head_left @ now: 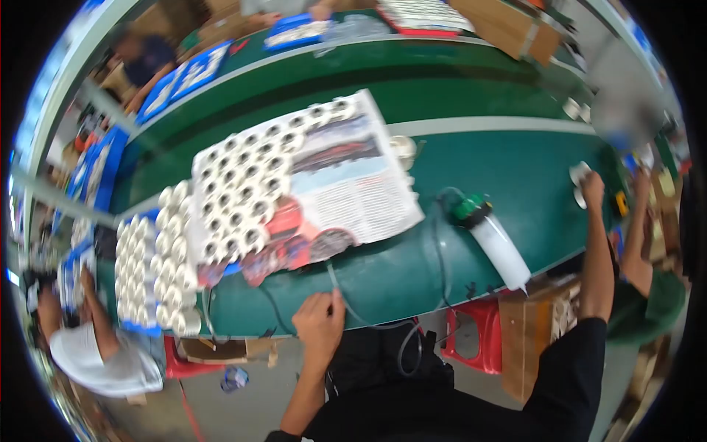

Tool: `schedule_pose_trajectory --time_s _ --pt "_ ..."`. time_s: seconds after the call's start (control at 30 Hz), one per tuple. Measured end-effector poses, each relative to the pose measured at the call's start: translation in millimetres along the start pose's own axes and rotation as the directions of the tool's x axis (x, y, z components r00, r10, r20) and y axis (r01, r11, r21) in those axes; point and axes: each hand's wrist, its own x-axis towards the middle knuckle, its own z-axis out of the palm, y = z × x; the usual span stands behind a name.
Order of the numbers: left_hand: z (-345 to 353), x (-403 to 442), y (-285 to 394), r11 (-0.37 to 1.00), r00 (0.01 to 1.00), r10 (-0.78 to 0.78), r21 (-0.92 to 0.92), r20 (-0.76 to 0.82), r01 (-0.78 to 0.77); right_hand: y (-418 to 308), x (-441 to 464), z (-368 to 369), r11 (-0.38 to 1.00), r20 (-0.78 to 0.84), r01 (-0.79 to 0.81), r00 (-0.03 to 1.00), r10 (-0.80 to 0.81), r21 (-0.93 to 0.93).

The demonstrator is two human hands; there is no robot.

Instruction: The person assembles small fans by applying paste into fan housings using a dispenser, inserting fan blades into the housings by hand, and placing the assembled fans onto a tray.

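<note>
At the right end of the green table, my right hand (591,191) is closed on a white round part (578,175); a second white piece shows just below it, and the fingers partly cover both. My left hand (319,324) is curled closed at the table's front edge, and what it holds, if anything, is hidden. Beyond it lies a newspaper sheet (353,199) bearing rows of white ring-shaped parts (236,177) with dark centres. A clear dispensing syringe (501,250) with white filling and a green-and-black cap rests between my hands, its hose trailing over the table edge.
More white cups (136,272) stand on blue trays at the left. A raised green conveyor (309,81) with trays runs behind. Co-workers sit at the left, right and far side. Red stools (479,335) and a cardboard box (526,339) stand below the front edge.
</note>
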Motion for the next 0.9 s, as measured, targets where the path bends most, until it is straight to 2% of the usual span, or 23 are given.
schedule_pose_trajectory --time_s 0.03,0.13,0.2,0.23,0.27,0.33,0.37,0.4,0.43,0.47,0.5,0.53,0.6,0.67,0.73,0.77,0.83,0.87,0.9 --pt "-2 0 1 1.0 1.0 -0.013 0.014 0.002 0.013 -7 -1 -8 0.997 0.016 -0.048 0.999 0.048 0.059" --pt "-4 3 4 0.999 0.999 -0.045 0.03 -0.008 0.045 -54 -20 -47 0.99 -0.047 0.1 0.994 -0.095 0.096" --pt "-3 2 2 1.0 1.0 -0.004 -0.009 -0.022 0.004 -148 -66 -119 0.958 -0.022 0.131 0.991 -0.13 0.254" --pt "-3 2 0 1.0 0.999 -0.026 -0.009 -0.032 0.026 -185 -91 -149 0.921 -0.033 0.201 0.979 -0.201 0.333" --pt "-5 2 -2 0.996 0.999 -0.027 -0.087 -0.042 0.023 -216 -120 -175 0.876 -0.045 0.257 0.964 -0.262 0.408" --pt "-11 -3 0 0.969 0.997 -0.066 -0.241 -0.034 0.056 -271 -185 -219 0.692 -0.085 0.47 0.854 -0.513 0.547" --pt "-17 1 7 0.961 0.999 0.002 -0.276 -0.054 -0.016 -300 -218 -241 0.568 -0.091 0.583 0.74 -0.667 0.581" --pt "-22 4 14 0.946 0.995 0.067 -0.314 -0.07 -0.086 -321 -248 -248 0.467 -0.091 0.601 0.671 -0.736 0.649" --pt "-27 -1 15 0.94 0.992 0.12 -0.326 0.034 -0.102 -333 -275 -251 0.441 0.019 0.603 0.577 -0.817 0.665" --pt "-28 -4 21 0.938 0.99 0.118 -0.335 0.071 -0.088 -346 -295 -250 0.379 0.103 0.642 0.425 -0.899 0.667" --pt "-27 -3 29 0.941 0.985 0.157 -0.314 0.07 -0.127 -361 -315 -241 0.236 -0.008 0.748 0.307 -0.952 0.621" --pt "-24 -1 35 0.942 0.978 0.198 -0.29 0.066 -0.171 -374 -329 -234 0.185 0.007 0.764 0.23 -0.973 0.618" --pt "-12 -4 34 0.964 0.971 0.165 -0.239 0.173 -0.121 -389 -355 -207 0.146 0.004 0.771 0.183 -0.983 0.619" --pt "1 -9 28 0.97 0.979 0.102 -0.237 0.178 -0.058 -390 -365 -198 0.156 0.046 0.775 0.163 -0.986 0.612" --pt "9 -13 23 0.988 0.976 0.083 -0.141 0.199 -0.056 -390 -358 -206 0.149 -0.063 0.726 0.257 -0.964 0.671" --pt "11 -12 24 0.99 0.983 0.069 -0.133 0.172 -0.046 -381 -351 -208 0.235 -0.01 0.688 0.332 -0.943 0.686" --pt "9 -5 26 0.989 0.979 0.05 -0.148 0.2 -0.02 -366 -329 -208 0.499 0.063 0.579 0.61 -0.79 0.645" --pt "9 -3 26 0.987 0.971 0.058 -0.163 0.232 -0.02 -360 -315 -202 0.626 0.023 0.597 0.714 -0.7 0.503" --pt "12 -5 24 0.987 0.971 0.068 -0.155 0.228 -0.033 -356 -304 -198 0.741 0.037 0.547 0.795 -0.606 0.391"
